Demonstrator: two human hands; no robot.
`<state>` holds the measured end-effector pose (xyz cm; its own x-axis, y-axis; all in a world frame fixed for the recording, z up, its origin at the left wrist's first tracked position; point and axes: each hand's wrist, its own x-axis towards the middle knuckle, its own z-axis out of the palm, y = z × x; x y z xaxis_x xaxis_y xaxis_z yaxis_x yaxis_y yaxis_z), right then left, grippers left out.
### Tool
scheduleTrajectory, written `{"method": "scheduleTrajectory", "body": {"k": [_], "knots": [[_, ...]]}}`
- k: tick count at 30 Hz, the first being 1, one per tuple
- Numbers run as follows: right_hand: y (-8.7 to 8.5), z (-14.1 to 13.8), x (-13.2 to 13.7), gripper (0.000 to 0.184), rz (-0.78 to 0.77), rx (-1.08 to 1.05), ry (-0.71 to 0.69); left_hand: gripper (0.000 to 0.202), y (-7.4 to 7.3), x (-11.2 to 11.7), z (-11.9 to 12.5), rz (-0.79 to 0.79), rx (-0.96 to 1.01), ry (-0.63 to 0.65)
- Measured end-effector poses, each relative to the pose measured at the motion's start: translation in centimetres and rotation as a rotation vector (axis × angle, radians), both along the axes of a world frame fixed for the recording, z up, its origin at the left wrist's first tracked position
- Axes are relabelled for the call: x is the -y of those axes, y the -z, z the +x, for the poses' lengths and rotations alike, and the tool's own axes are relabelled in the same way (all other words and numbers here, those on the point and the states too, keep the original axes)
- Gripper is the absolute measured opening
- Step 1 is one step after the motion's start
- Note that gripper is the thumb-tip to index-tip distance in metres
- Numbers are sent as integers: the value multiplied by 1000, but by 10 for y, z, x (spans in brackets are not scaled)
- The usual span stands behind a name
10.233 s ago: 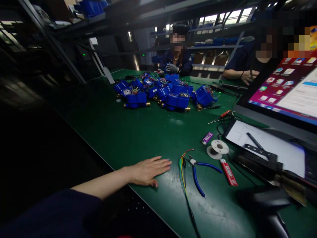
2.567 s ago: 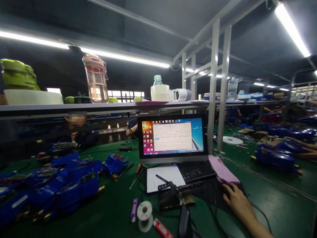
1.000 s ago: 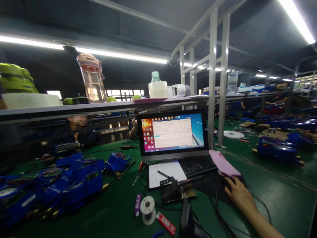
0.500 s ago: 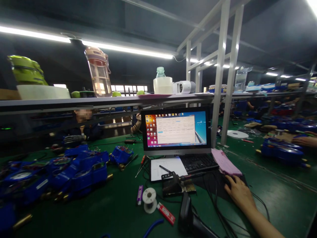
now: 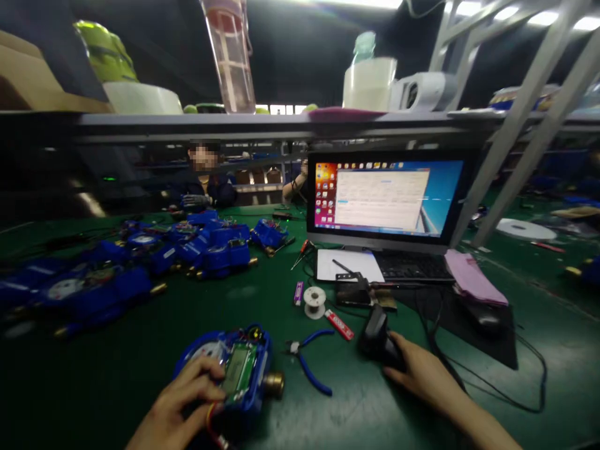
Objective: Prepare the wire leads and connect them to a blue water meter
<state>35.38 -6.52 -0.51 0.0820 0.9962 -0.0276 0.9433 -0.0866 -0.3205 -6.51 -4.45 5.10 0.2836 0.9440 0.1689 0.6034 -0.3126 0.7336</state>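
Note:
At the lower left, my left hand is on a blue water meter with its housing uncovered. Its curled fingers lie against the green circuit board with a small display; red and dark wires run out beside the thumb. A brass pipe end points right from the meter. My right hand is closed around the handle of a black barcode scanner, which rests at the table's middle right. Between the hands lie blue-handled cutting pliers, jaws toward the meter.
Several blue meters cover the left of the green table. Behind the scanner stand a monitor and keyboard. A solder spool, a red packet, a mouse and loose cables lie around. A shelf crosses above.
My right hand has left the mouse and taken hold of the barcode scanner. My left hand and the uncovered meter have come into view as the camera tilted down and turned left.

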Motion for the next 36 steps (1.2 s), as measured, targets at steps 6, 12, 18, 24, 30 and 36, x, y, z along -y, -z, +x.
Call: {"method": "scheduleTrajectory", "body": {"k": [6,12,18,24,30,36], "knots": [[-40,-35,17,24,34,-175,-293,17,-12,1,6,5,80,131],[-71,-94,30,4,-10,-470,-554,12,-10,2,7,26,131,148],[-53,-108,5,6,-97,-530,-582,6,-13,3,7,43,150,164],[-52,-111,3,8,-116,-518,-602,6,-11,1,8,30,176,163],[-46,-89,-4,32,-135,-244,-363,9,-12,1,7,4,123,158],[-6,-58,-6,68,-47,-96,-173,16,-10,2,3,-23,33,123]]}}
